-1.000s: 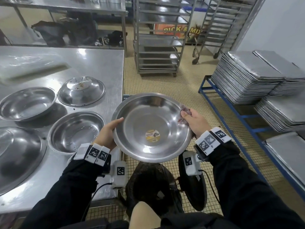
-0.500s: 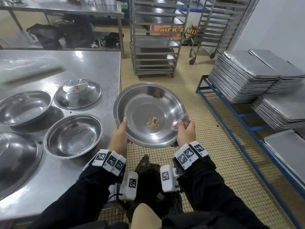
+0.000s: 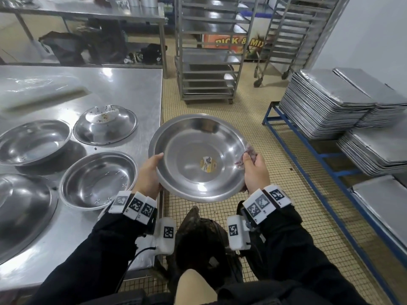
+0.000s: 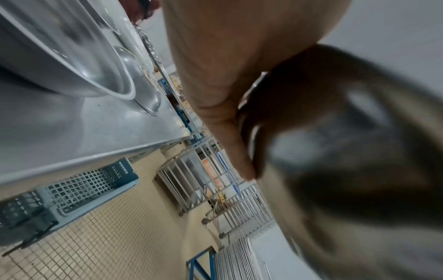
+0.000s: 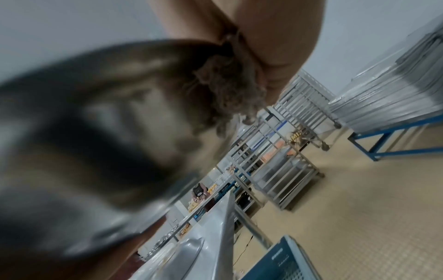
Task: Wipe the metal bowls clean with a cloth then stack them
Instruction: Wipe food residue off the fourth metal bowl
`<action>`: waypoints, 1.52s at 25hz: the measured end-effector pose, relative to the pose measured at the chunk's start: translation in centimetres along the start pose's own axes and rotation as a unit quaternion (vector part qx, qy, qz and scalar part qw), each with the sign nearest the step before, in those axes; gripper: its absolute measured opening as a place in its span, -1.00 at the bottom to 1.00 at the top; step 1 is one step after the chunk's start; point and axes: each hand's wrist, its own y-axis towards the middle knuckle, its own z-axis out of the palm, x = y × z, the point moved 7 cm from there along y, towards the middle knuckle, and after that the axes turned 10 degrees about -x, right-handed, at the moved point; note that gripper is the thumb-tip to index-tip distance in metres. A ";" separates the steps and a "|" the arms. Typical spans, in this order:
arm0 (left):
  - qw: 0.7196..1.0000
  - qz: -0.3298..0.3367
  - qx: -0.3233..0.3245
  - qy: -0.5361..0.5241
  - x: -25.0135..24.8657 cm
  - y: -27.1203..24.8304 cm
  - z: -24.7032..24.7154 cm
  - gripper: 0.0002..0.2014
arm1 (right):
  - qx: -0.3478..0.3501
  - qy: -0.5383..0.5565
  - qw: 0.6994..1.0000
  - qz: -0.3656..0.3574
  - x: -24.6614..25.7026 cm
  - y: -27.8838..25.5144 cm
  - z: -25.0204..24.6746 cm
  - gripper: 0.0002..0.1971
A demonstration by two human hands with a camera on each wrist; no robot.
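I hold a wide steel bowl [image 3: 198,157] with a yellow sticker in its bottom, in the air just off the table's right edge. My left hand [image 3: 149,172] grips its left rim, thumb on the inside. My right hand [image 3: 253,170] grips the right rim and pinches a crumpled pinkish cloth [image 3: 247,156] against it. In the left wrist view the bowl's blurred underside [image 4: 347,151] fills the right side. The cloth [image 5: 230,91] hangs bunched under my fingers in the right wrist view, against the bowl [image 5: 91,132].
On the steel table [image 3: 123,89] lie an upright bowl [image 3: 97,179], another bowl [image 3: 33,142] at the left, an overturned bowl with crumbs [image 3: 105,124] and a large bowl [image 3: 22,212] at the near left. Stacked trays [image 3: 326,102] sit on a blue rack at right. Trolley racks [image 3: 209,62] stand behind.
The bowl has risen and tipped its opening more towards me. My right hand with the cloth slid from the upper right rim down to the right side; my left hand stayed on the left rim.
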 end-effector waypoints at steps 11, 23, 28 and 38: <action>0.994 0.034 0.103 -0.016 0.6 -0.3 0.5 -0.44 | -0.014 0.038 0.999 0.035 -0.8 -0.1 -0.1 -0.86; 0.987 0.044 0.038 0.152 0.7 0.2 1.6 -0.53 | -0.063 0.066 0.996 0.010 0.4 -1.2 1.6 -0.75; 0.984 0.052 0.113 0.124 0.4 0.2 2.8 -0.33 | -0.083 0.091 0.992 0.009 1.2 0.1 1.0 -0.81; 0.999 0.028 0.003 0.038 -0.3 0.3 0.8 -0.63 | 0.007 -0.007 0.999 -0.048 2.7 1.5 0.7 -0.76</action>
